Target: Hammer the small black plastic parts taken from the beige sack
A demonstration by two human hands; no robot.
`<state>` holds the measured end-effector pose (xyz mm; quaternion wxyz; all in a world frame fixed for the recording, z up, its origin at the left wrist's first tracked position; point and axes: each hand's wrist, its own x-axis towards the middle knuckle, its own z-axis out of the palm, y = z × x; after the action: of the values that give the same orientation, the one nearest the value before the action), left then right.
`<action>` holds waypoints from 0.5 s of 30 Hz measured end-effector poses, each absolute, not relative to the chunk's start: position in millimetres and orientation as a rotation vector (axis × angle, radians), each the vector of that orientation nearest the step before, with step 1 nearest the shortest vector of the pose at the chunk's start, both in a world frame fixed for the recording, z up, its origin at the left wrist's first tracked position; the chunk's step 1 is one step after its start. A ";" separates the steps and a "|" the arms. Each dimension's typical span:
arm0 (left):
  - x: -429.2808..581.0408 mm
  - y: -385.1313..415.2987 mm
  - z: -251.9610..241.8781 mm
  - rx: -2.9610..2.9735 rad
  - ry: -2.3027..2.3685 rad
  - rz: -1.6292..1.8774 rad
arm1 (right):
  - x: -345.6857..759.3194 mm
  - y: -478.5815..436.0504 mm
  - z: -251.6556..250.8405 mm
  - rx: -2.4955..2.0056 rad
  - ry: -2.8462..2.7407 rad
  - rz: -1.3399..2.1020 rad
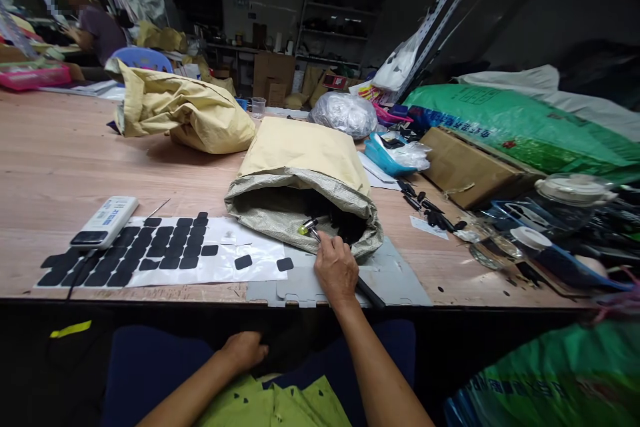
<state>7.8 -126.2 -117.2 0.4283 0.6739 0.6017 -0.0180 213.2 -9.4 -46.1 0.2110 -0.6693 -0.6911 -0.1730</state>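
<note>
My right hand (336, 270) rests on the table's front edge, fingers wrapped round a slim tool (314, 229) with a metal shaft, yellow-green tip and black handle. The tip points into the mouth of an open grey woven sack (280, 203) with a yellow lining. My left hand (246, 350) lies low in my lap below the table edge, fingers curled on dark cloth; whether it holds anything is unclear. Left of the sack lies a white sheet (235, 257) with several black rounded pads (165, 243). A grey flat plate (395, 277) lies under my right hand.
A white remote control (104, 221) sits on the sheet's left end. A crumpled yellow bag (180, 113), cardboard box (465, 170), green sack (520, 123), small black parts (425, 203) and jars crowd the right. Another person (93, 23) sits at far left.
</note>
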 end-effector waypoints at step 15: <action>83.7 100.7 18.8 1.766 1.780 0.680 | 212.1 -8.7 -43.3 -1.856 -1.928 -0.414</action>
<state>83.7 100.7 18.8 0.2684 0.6548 0.6601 0.2521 212.1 -8.7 -43.3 0.2153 -0.6693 -0.6953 -0.1494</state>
